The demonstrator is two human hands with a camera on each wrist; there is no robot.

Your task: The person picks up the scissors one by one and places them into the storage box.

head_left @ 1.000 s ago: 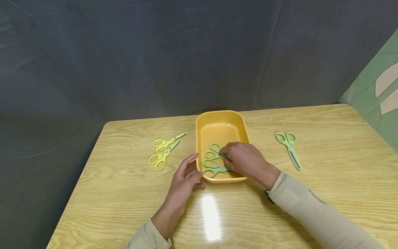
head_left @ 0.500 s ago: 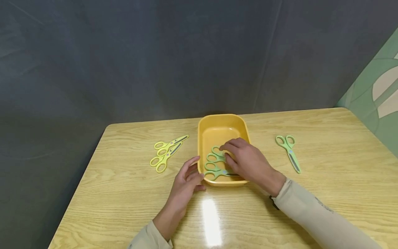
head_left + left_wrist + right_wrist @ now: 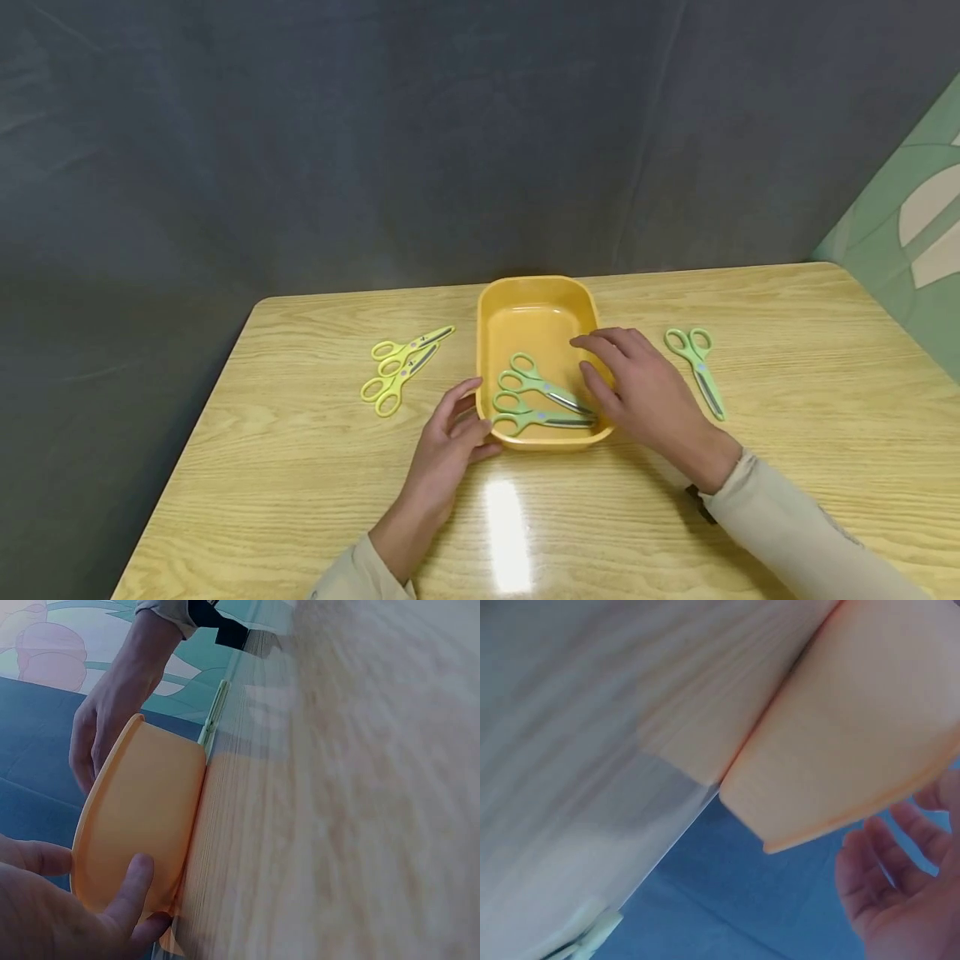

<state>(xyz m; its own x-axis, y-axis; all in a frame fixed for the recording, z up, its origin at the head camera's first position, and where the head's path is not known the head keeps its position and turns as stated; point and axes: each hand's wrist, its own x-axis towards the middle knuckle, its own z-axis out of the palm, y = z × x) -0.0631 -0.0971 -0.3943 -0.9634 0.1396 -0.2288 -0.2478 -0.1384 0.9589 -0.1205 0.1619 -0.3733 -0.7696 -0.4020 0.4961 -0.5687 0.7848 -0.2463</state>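
Note:
A yellow-orange plastic tray point(image 3: 536, 333) stands on the table. Two pairs of green scissors lie in its near part: the upper scissors point(image 3: 528, 381) and the lower scissors point(image 3: 525, 415), handles to the left. My left hand point(image 3: 441, 454) rests its extended fingers against the outside of the tray's near left corner; the left wrist view shows the fingertips on the outer wall. My right hand point(image 3: 648, 387) is over the tray's right rim, fingers spread and holding nothing. To its right, another pair of green scissors point(image 3: 697, 367) lies on the table.
Two pairs of yellow scissors point(image 3: 401, 367) lie partly overlapping left of the tray. The wooden table point(image 3: 300, 467) ends at a dark cloth backdrop point(image 3: 420, 150) behind. A green patterned surface point(image 3: 915, 217) is at the right.
My right hand has let go of the upper green scissors and moved right, from inside the tray to over its right rim. The left hand stays at the corner.

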